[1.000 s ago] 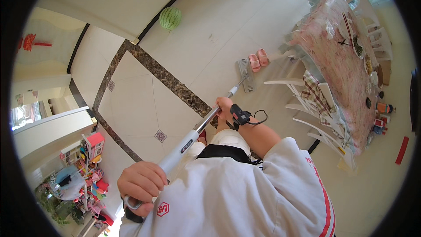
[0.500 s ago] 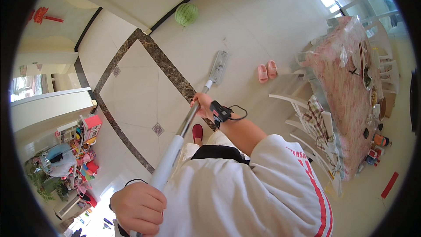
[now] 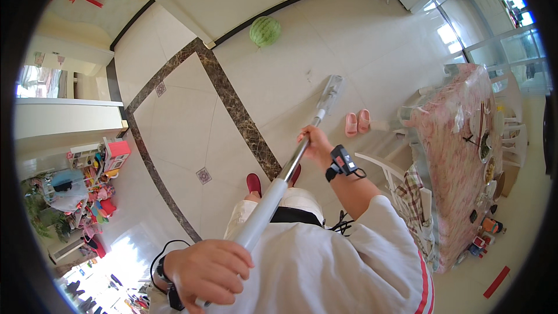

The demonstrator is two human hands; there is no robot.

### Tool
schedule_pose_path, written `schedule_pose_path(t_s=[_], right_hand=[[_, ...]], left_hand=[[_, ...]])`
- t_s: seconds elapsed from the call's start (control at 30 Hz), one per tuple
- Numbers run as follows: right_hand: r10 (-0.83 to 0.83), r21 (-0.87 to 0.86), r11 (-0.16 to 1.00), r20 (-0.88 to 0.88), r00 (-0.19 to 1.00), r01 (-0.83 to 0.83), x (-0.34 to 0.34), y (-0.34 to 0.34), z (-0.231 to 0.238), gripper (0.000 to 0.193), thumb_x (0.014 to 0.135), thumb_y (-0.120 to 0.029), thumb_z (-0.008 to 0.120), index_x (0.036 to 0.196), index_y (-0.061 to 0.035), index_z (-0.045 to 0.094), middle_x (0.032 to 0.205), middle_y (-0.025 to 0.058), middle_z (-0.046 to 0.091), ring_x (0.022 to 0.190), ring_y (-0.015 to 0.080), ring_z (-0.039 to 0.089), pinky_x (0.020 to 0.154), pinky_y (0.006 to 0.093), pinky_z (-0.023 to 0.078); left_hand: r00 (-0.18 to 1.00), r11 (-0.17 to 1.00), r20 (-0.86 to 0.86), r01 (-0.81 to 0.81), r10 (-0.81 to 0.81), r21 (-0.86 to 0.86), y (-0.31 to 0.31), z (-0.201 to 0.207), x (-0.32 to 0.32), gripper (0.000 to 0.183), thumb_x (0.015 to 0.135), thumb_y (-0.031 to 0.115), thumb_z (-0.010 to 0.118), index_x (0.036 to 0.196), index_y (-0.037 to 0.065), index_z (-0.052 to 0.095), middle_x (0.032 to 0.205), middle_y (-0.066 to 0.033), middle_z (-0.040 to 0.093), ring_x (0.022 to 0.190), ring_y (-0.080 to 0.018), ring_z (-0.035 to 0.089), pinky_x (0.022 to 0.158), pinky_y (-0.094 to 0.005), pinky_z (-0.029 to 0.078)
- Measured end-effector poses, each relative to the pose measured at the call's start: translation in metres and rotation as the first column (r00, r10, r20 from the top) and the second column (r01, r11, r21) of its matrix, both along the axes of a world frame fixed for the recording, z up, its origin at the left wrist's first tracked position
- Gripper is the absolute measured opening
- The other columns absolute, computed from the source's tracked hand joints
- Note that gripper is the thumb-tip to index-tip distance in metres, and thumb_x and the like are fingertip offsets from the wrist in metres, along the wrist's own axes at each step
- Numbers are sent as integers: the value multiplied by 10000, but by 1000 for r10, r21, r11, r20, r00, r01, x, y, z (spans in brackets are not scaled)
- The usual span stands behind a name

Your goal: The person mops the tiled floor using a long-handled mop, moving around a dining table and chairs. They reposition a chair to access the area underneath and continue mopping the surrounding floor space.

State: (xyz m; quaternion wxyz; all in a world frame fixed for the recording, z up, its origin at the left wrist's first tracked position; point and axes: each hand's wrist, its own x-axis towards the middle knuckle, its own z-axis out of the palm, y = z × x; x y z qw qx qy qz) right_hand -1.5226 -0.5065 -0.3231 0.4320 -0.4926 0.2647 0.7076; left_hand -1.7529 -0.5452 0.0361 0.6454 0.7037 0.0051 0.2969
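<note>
A flat mop (image 3: 261, 212) slants across my front, its silver and pale grey pole running from lower left to upper right. My left hand (image 3: 212, 270) is closed around the pole's upper end, close to my body. Farther along, my right hand (image 3: 317, 144) grips the thin metal section, with a black device strapped at the wrist. The mop's flat rectangular head (image 3: 332, 92) lies on the pale tiled floor, just left of a pair of pink slippers (image 3: 357, 122). Small dark marks (image 3: 309, 74) show on the tiles left of the head.
A green watermelon (image 3: 265, 31) sits by the far wall. On the right stands a table (image 3: 450, 168) under a pink cover, with white chairs (image 3: 381, 166) and dishes. Toys (image 3: 99, 197) pile up at the left. My red shoes (image 3: 254, 184) stand near the dark floor border (image 3: 232, 110).
The mop head has moved right, closer to the pink slippers. Both my hands have shifted right with the pole. The view has turned slightly, and both my shoes now show.
</note>
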Motion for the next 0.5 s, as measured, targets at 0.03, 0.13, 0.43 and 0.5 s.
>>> schedule_pose_path(t_s=[0.03, 0.13, 0.43, 0.5], right_hand=[[-6, 5, 1000, 10, 1000, 6, 12, 6, -5, 130, 800, -32, 507, 793, -54, 379, 625, 68, 425, 510, 190, 474, 487, 325, 461], [-16, -25, 1000, 58, 998, 17, 40, 23, -17, 131, 811, -36, 512, 784, -60, 386, 632, 64, 435, 507, 186, 472, 486, 319, 465], [-153, -23, 988, 60, 986, 154, 83, 94, -20, 154, 825, -85, 482, 693, -78, 405, 556, 23, 430, 461, 159, 439, 447, 267, 431], [-128, 19, 992, 121, 984, 127, 93, 115, -12, 134, 824, -79, 474, 706, -71, 410, 554, 28, 434, 457, 159, 434, 443, 267, 419]], left_hand=[[1000, 1000, -12, -1, 1, 1, 3, -7, 0, 329, 797, 342, 687, 638, 93, 542, 643, -36, 549, 648, -232, 591, 621, -364, 475], [994, 999, -106, -7, 2, -43, 11, -26, -2, 191, 723, 234, 620, 662, 63, 561, 727, -70, 566, 729, -277, 570, 747, -436, 464], [993, 993, 5, 118, -118, 21, 92, -57, 13, 115, 681, 158, 556, 657, 55, 511, 718, -74, 524, 700, -276, 521, 777, -442, 441], [986, 985, 28, 164, -166, 46, 122, -54, 22, 134, 687, 168, 540, 633, 59, 484, 705, -72, 511, 696, -274, 518, 784, -447, 437]])
